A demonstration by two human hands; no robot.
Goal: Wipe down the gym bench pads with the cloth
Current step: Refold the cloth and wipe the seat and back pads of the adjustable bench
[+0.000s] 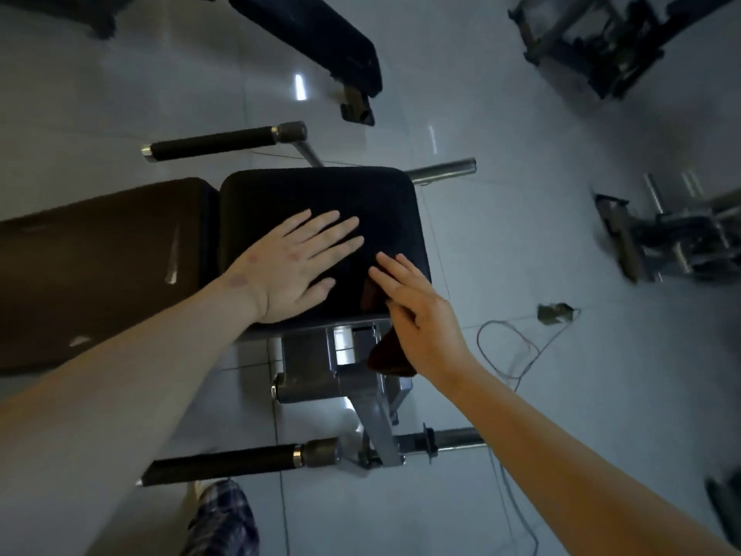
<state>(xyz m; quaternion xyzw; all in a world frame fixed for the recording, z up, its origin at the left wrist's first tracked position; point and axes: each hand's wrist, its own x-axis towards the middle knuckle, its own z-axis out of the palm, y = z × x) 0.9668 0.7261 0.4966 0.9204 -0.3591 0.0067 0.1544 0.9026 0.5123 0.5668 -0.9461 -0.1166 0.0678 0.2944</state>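
Note:
A black square seat pad [280, 194] of a gym bench sits in the middle of the view. A longer brown back pad [100, 266] joins it on the left. My left hand [296, 266] lies flat on the seat pad with straight, spread fingers. My right hand [421, 315] rests at the pad's near right corner, fingers straight. A dark red cloth [389, 357] sits under its palm and hangs below the pad's edge; most of the cloth is hidden.
The bench's grey metal frame [353, 379] and padded roller bars [224, 461] stand below the seat on a pale tiled floor. Another black bench [320, 38] lies at the top. Metal gym equipment [673, 238] stands at right, with a thin cable [517, 347] on the floor.

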